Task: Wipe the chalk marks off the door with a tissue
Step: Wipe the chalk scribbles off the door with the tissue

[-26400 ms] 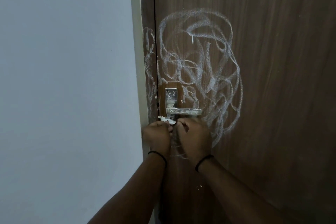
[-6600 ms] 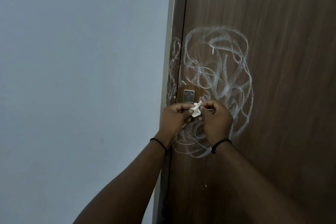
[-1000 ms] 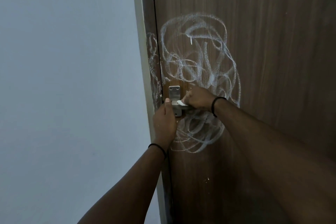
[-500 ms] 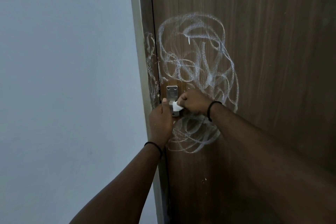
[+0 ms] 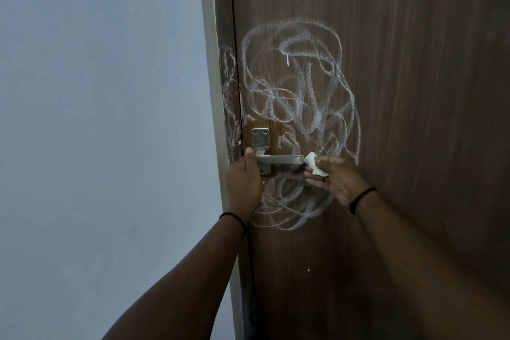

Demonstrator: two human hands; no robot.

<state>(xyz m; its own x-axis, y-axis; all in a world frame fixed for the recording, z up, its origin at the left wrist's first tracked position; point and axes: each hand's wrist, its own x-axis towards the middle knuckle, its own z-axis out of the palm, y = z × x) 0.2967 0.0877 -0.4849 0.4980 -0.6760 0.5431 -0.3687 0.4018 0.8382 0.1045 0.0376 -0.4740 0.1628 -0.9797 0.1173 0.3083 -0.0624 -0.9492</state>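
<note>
Brown wood-grain door [image 5: 414, 91] carries white chalk marks [image 5: 300, 96] near its left edge, looping above and below the metal handle [image 5: 278, 159]. Left hand [image 5: 242, 182] rests at the door's left edge beside the handle plate, thumb up; its fingers are hidden, so its grip cannot be told. It probably steadies the door. Right hand [image 5: 336, 178] pinches a crumpled tissue [image 5: 314, 164] at the lever's free end, likely cleaning it. Scribble largely intact.
</note>
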